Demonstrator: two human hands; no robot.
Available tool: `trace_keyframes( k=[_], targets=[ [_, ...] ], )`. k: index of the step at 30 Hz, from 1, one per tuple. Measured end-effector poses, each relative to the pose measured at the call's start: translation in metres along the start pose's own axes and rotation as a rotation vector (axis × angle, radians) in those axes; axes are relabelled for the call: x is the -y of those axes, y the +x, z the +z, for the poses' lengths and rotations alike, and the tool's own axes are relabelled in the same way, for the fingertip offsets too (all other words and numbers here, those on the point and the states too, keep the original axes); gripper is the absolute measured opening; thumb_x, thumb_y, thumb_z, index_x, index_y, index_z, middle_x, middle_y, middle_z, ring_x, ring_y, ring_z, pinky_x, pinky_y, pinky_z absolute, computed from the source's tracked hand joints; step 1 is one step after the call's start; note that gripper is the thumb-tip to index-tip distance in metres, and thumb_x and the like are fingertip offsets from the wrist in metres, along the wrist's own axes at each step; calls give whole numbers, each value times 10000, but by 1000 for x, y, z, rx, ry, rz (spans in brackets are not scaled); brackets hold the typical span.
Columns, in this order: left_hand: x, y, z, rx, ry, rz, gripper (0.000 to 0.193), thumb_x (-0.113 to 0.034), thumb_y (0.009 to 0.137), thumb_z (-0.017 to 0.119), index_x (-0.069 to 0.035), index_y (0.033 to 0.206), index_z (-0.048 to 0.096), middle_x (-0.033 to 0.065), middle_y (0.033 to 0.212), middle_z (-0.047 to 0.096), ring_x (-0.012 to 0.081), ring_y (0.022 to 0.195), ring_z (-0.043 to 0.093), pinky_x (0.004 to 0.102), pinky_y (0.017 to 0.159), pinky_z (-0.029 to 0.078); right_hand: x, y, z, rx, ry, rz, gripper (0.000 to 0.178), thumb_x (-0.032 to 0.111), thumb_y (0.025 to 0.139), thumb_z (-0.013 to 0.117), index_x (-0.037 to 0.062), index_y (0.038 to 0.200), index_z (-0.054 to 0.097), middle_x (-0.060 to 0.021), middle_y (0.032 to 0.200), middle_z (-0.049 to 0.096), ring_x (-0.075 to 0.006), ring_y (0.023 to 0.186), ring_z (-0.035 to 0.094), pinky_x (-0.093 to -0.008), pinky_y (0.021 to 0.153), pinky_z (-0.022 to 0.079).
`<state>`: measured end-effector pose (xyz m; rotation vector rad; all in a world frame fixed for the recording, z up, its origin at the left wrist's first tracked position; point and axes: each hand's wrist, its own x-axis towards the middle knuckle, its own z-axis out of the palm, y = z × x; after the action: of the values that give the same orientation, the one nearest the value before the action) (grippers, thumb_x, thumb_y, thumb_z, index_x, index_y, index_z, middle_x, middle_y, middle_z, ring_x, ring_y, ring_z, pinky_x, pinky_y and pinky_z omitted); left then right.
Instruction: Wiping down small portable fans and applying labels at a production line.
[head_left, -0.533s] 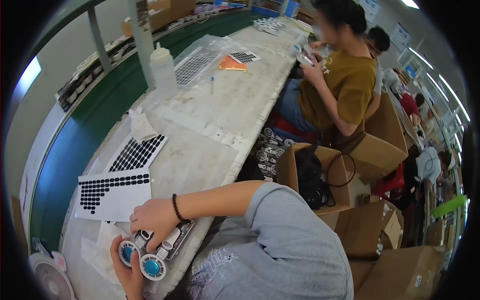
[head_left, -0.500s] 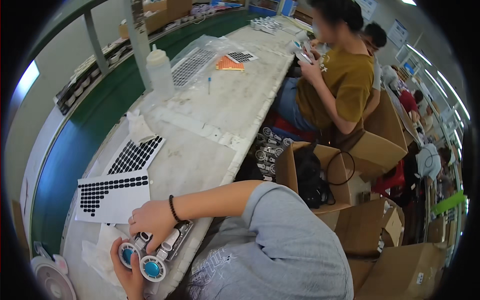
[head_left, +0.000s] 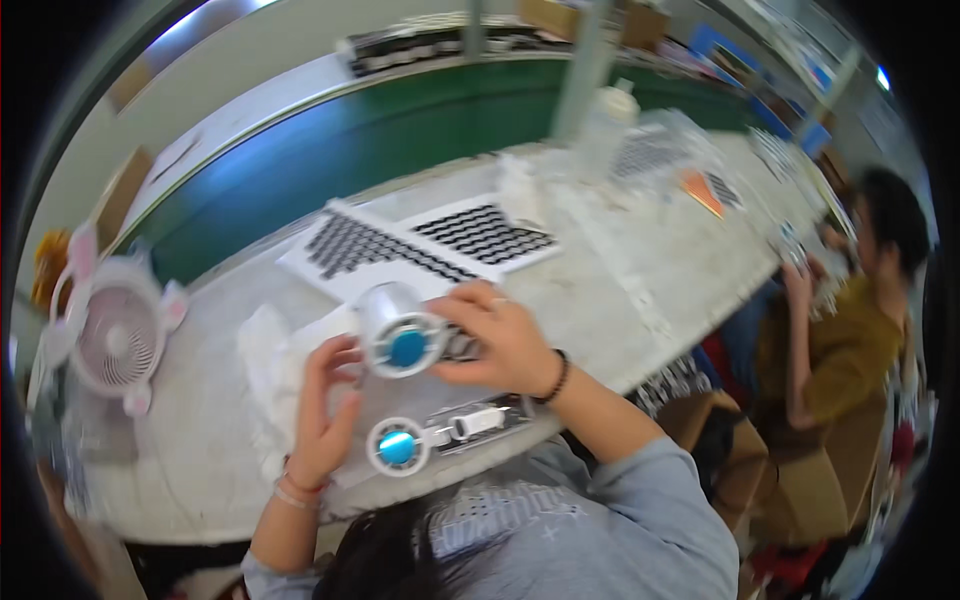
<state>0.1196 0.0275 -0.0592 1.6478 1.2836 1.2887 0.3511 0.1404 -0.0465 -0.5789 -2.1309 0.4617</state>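
Observation:
My right hand (head_left: 505,345) is closed around a white device (head_left: 392,305) with a cylindrical head and a blue disc in its ringed end, held above the table. Its exact kind is unclear, and the hand hides part of it. Just left of the device, my left hand (head_left: 325,410) is cupped with fingers apart, holding nothing. A similar white device (head_left: 398,447), also with a blue disc, lies near the table's front edge. Its narrow part reaches to a clear plastic tray (head_left: 490,425). Beyond my hands are white sheets of black stickers (head_left: 370,250).
Crumpled white tissue (head_left: 268,360) lies left of my hands. At far left stands a pink fan with rabbit ears (head_left: 118,335). A squeeze bottle (head_left: 608,125) and a plastic bag (head_left: 665,145) are at the back right. To the right, a co-worker (head_left: 850,330) sits beside cardboard boxes (head_left: 815,490).
The view has swung left. My right hand has lifted one device off the table, while the other lies there. My left hand has come away from the devices.

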Motion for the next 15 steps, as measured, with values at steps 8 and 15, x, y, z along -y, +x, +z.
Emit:
trace_keyframes(
  k=[8,15],
  targets=[
    [1,-9,-5,63,-162,-39,781,-151,807,714,-18,1430,263,138,1352,432,217,1136,514,352,934,425,5,0,8,-67,-196,-275,616,100,461,818,81,1059,673,-70,926,559,-229,754,580,-318,607,497],
    [-11,0,3,61,-268,24,860,-121,754,776,-41,1438,261,123,1360,423,220,1193,489,357,997,412,9,4,12,-19,-189,-384,622,125,447,823,98,1049,669,-68,927,557,-255,760,582,-341,616,495]
  ],
)
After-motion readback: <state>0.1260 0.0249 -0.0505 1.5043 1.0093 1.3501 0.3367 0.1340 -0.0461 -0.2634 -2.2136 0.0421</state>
